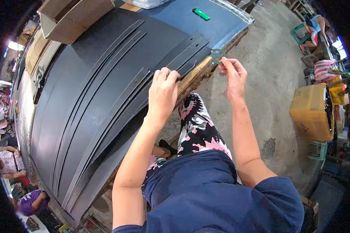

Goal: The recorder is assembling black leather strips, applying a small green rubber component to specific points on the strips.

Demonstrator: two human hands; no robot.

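Note:
My left hand (pixel 164 91) is closed, with its fingers bent down over the near edge of the table, among long black strips (pixel 144 83). Its fingertips are hidden, so what they grip does not show. Just past the table edge, my right hand (pixel 234 75) pinches a small dark green flat piece with rounded openings (pixel 217 56) between thumb and fingers. More long, thin black strips (pixel 101 64) lie side by side on the black sheet (pixel 81 66) that covers the table.
A green, narrow box-like item (pixel 201 14) lies on the table's blue far part (pixel 221 23). An open cardboard box (pixel 72 23) stands at the far left. On the concrete floor to the right is a brown carton (pixel 309 112). Other people sit at left and far right.

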